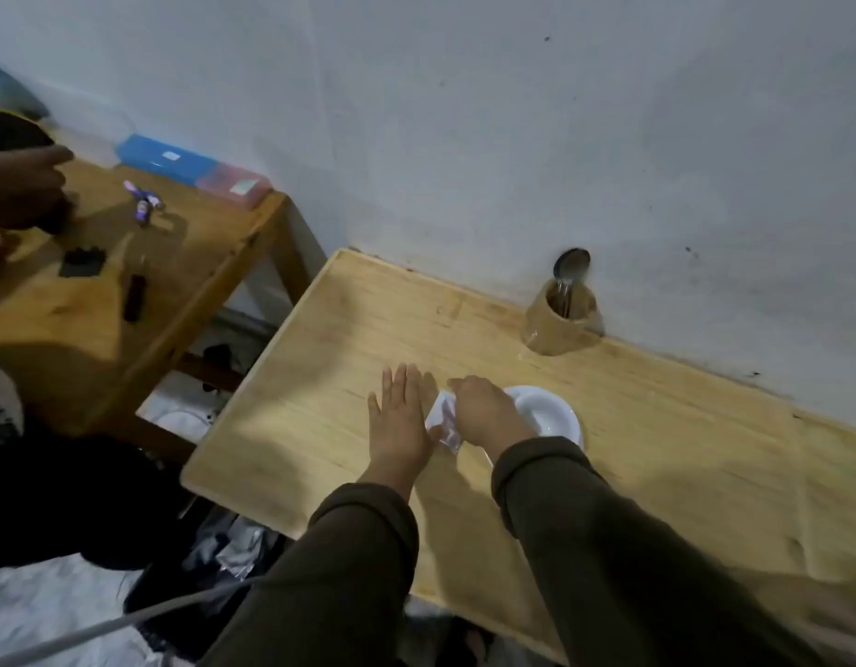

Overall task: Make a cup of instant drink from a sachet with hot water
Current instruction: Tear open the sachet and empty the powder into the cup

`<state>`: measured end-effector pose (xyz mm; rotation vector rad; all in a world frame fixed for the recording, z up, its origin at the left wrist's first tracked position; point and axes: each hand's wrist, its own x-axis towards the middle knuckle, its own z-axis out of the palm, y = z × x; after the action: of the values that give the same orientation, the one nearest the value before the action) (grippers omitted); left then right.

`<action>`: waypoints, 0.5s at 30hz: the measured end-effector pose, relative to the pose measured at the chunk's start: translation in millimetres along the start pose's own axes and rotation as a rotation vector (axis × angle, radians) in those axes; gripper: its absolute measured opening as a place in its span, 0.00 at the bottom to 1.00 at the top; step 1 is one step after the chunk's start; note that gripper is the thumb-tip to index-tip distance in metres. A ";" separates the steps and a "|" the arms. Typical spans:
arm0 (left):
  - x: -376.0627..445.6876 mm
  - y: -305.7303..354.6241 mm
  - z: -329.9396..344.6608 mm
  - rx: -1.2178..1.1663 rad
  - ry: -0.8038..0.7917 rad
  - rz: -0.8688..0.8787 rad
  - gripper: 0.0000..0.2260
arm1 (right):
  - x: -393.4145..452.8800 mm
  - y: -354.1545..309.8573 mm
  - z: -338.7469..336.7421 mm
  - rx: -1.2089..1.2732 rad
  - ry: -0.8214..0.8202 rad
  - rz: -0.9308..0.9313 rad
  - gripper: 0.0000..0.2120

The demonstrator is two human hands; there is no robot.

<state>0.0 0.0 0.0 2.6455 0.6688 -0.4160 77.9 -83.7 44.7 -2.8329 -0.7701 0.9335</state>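
Note:
A white sachet (443, 422) lies on the wooden table (349, 329), between my two hands. My left hand (399, 416) rests flat on the table with fingers spread, its edge touching the sachet's left side. My right hand (481, 411) is curled over the sachet's right side, fingers closed on it. Just right of that hand sits a white cup on a saucer (548, 414), partly hidden by my wrist. A glass of brown drink (560, 317) with a metal spoon (571, 267) in it stands by the wall.
A second wooden table (142, 291) stands to the left with a blue and pink box (190, 168), small bottles and dark items. Another person's hand (22, 190) reaches over it. Bags and cloth lie on the floor below.

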 end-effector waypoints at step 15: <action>11.2 -2.7 5.0 -0.028 -0.010 0.073 0.34 | 20.9 -1.1 11.6 -0.028 0.123 0.074 0.14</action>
<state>7.2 4.5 -9.3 2.6307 0.5692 -0.3965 85.3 -73.8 24.2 -2.9279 -0.6747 0.7544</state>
